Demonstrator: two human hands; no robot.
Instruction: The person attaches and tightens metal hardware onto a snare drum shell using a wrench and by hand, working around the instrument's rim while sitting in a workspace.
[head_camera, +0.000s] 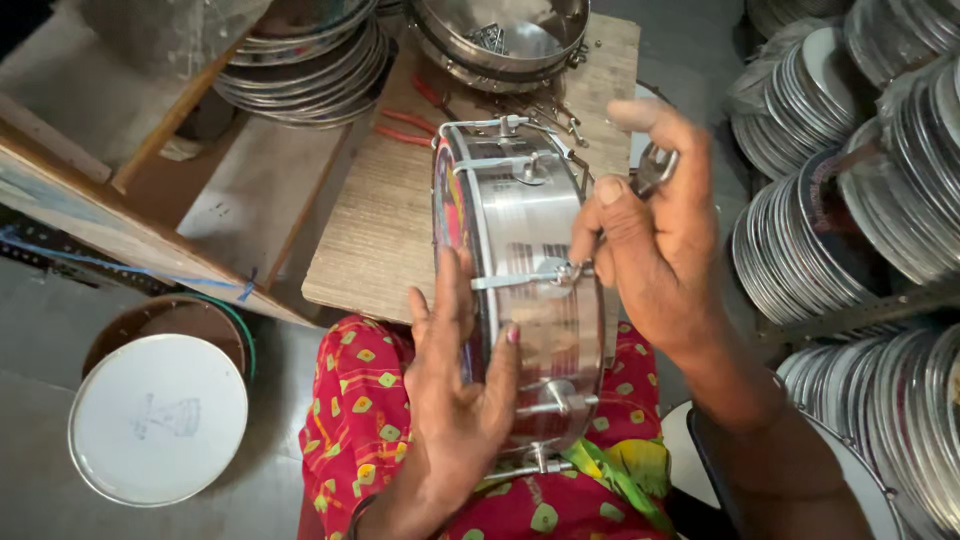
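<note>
A small shiny metal drum (525, 225) stands on its edge between my lap and a wooden board (380, 230). Its rim carries metal hooks and tension rods. My left hand (455, 400) lies flat against the drum's near side, thumb on the shell, steadying it. My right hand (650, 235) grips a small metal key (655, 170) set on a tension rod (560, 272) at the drum's right rim.
Red-handled pliers (410, 120) lie on the board beside a steel bowl of small fittings (500, 35). Stacks of metal hoops (310, 60) sit at top left. Many stacked drum frames (870, 200) fill the right side. A white drum head (158, 420) lies on the floor at left.
</note>
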